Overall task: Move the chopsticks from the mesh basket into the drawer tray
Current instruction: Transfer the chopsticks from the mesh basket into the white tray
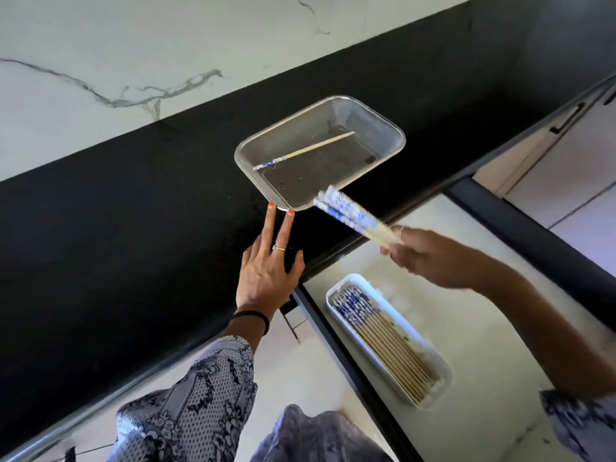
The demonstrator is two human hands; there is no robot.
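Observation:
A rectangular metal mesh basket (383, 128) sits on the black countertop, with one wooden chopstick (303, 150) with a blue-patterned end lying inside it. My right hand (430, 258) is shut on a small bundle of chopsticks (350, 215), blurred, held in the air between the basket and the open drawer. My left hand (266, 271) rests flat on the counter, fingers spread, two fingertips touching the basket's near corner. In the open drawer a white tray (436, 391) holds several chopsticks (383, 338) laid side by side, blue ends toward the counter.
The black countertop (133, 211) runs diagonally below a white marble wall (116, 61). The drawer (483, 311) has a pale floor and dark side rails. Pale cabinet fronts with a dark handle (566, 120) lie at the right.

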